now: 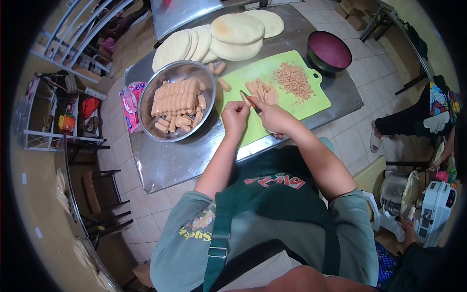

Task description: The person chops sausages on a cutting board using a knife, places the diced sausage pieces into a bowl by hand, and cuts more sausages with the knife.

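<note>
Bowls point(210, 90), two, flank one board point(318, 100); right hand point(272, 117) grips one knife point(244, 98).

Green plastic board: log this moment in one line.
right hand: holds red-handled knife | left hand: beside knife | board: diced pink sausage, sausage strips

Metal table point(165, 165) under green board point(258, 125), steel bowl point(146, 116), purple bowl point(330, 51), flatbreads point(238, 28), pink packet point(131, 106), loose sausages point(220, 67).

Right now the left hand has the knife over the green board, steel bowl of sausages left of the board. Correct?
No, wrong hand: the head view shows the knife in the right hand. Rest stands: knife over the green board, steel bowl of sausages left of the board.
</note>
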### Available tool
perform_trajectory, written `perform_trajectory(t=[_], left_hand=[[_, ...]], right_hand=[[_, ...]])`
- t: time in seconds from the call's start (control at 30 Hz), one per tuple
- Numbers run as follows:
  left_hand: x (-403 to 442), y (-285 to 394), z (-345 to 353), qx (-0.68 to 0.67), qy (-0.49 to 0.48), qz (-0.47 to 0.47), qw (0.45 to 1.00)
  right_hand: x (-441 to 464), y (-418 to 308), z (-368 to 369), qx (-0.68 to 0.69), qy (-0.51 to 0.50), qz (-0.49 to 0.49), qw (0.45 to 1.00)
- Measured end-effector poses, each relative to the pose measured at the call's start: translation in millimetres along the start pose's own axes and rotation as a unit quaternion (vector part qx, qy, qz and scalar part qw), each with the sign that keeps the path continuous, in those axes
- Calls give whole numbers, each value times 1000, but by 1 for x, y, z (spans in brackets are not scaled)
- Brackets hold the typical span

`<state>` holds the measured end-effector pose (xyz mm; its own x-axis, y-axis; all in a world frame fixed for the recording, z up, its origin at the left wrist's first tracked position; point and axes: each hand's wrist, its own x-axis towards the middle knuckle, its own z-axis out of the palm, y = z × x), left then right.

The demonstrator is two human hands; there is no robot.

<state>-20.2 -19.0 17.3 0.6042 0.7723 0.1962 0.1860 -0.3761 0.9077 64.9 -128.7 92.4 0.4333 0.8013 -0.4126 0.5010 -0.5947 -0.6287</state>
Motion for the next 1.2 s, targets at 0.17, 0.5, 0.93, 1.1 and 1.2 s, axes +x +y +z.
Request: perform_trajectory(t=[0.17,0.5,0.93,1.1,1.2], left_hand=[[-1,-6,3,-3,13,18,1000],[0,-8,3,1,19,29,999],[-1,-12,1,-13,9,-28,999],[-2,-5,-3,11,-21,-83,996],[-3,-6,2,-32,9,-43,999]], right_hand=[[-9,2,3,-18,7,0,1000],[-48,-4,5,42,-43,79,995],[-72,14,23,-14,4,42,999],[-86,13,8,56,-30,68,996],[-88,37,6,150,-49,50,986]])
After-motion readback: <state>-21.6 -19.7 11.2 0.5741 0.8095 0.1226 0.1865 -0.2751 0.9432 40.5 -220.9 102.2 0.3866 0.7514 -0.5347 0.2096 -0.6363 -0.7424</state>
